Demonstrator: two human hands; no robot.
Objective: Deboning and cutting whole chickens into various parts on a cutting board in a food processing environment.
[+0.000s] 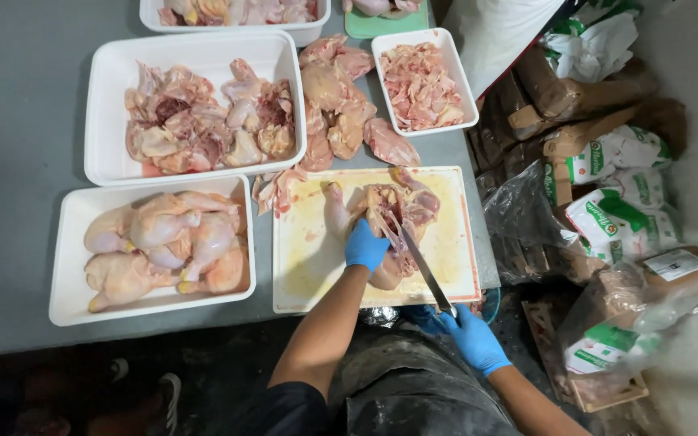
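Observation:
A raw whole chicken (393, 211), split open, lies on a white cutting board (307, 266). My left hand (365, 245), in a blue glove, presses on the chicken's near side and holds it down. My right hand (472, 339), also in a blue glove, grips the handle of a long knife (418, 258) at the board's near right corner. The blade runs up and left into the opened chicken.
A white tray of whole chickens (74, 307) sits left of the board. Behind it stands a tray of cut pieces (107, 105), loose chicken parts (341, 105) on the grey table, and a small tray of trimmings (466, 101). Bags and cardboard (616, 210) crowd the right.

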